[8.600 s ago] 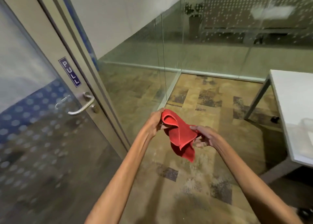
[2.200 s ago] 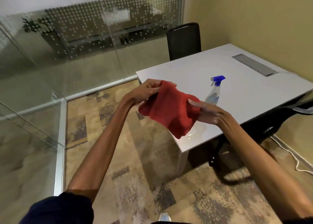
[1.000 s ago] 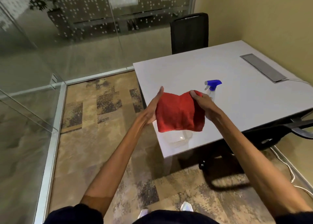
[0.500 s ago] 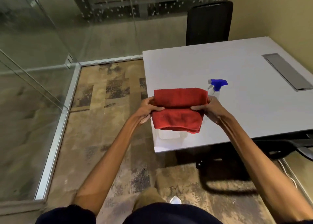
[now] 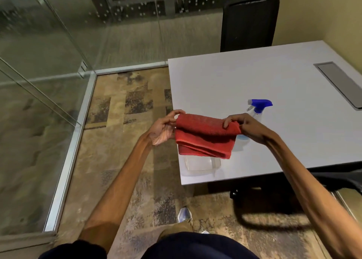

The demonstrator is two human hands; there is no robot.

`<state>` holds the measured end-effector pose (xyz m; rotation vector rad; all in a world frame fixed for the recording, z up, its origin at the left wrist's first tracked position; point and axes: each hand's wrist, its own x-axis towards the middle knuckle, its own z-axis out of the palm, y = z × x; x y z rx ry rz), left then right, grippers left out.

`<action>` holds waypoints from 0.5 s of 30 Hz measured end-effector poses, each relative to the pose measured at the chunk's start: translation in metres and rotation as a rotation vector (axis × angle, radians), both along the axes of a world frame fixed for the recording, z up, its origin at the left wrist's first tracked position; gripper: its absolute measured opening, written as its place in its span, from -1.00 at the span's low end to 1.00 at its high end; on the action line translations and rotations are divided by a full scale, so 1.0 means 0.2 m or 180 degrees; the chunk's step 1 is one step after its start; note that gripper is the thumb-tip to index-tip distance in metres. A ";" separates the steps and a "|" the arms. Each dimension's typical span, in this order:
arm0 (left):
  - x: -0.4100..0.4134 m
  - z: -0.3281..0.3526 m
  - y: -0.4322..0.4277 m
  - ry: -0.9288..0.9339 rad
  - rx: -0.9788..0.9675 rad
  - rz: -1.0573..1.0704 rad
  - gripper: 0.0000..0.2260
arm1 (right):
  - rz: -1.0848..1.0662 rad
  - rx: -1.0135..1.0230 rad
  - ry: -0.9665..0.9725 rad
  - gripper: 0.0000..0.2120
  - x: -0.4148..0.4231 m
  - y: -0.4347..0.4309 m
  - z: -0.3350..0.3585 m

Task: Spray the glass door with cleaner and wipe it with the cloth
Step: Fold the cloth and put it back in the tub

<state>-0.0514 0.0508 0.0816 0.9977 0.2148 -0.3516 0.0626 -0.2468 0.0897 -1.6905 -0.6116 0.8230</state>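
Note:
A folded red cloth [image 5: 205, 139] hangs between both hands over the near left corner of the white table [image 5: 274, 82]. My left hand [image 5: 163, 128] pinches its left end and my right hand [image 5: 247, 126] grips its right end. A clear spray bottle with a blue trigger head [image 5: 259, 104] stands on the table just behind my right hand, its body partly hidden. The glass door is out of view; only glass walls [image 5: 49, 43] show at the left and back.
A clear plastic container [image 5: 201, 165] sits on the table's near corner under the cloth. A black chair [image 5: 249, 23] stands at the table's far side, another chair's arm [image 5: 342, 178] at the right. A grey cable tray [image 5: 340, 83] is set in the tabletop.
I turned from the door to the table and came up close to it. The cloth went from loosely bunched to folded flat, then doubled over between both hands.

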 end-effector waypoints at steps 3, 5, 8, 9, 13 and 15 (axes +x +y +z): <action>0.05 -0.01 0.03 0.0159 -0.0190 -0.0077 -0.66 | 0.0569 -0.0141 0.0566 -0.48 0.05 0.00 0.02; 0.08 -0.03 0.04 0.0261 0.0021 -0.0093 -0.63 | 0.0875 -0.0031 0.0955 -0.43 0.09 -0.02 0.01; 0.10 -0.07 0.02 0.0156 0.0803 -0.0113 -0.87 | 0.0623 0.0093 0.1339 -0.54 0.11 -0.02 -0.04; 0.10 -0.09 0.00 0.0172 0.0919 -0.0072 -0.89 | 0.0383 0.0032 0.1320 -0.59 0.11 0.00 -0.07; 0.09 -0.20 -0.10 0.0579 0.0820 0.0365 -0.75 | -0.0455 -0.0288 0.1103 -0.62 0.09 0.07 -0.25; 0.09 -0.28 -0.15 0.0958 0.0778 0.0619 -0.75 | -0.0515 -0.0384 0.1160 -0.56 0.07 0.09 -0.33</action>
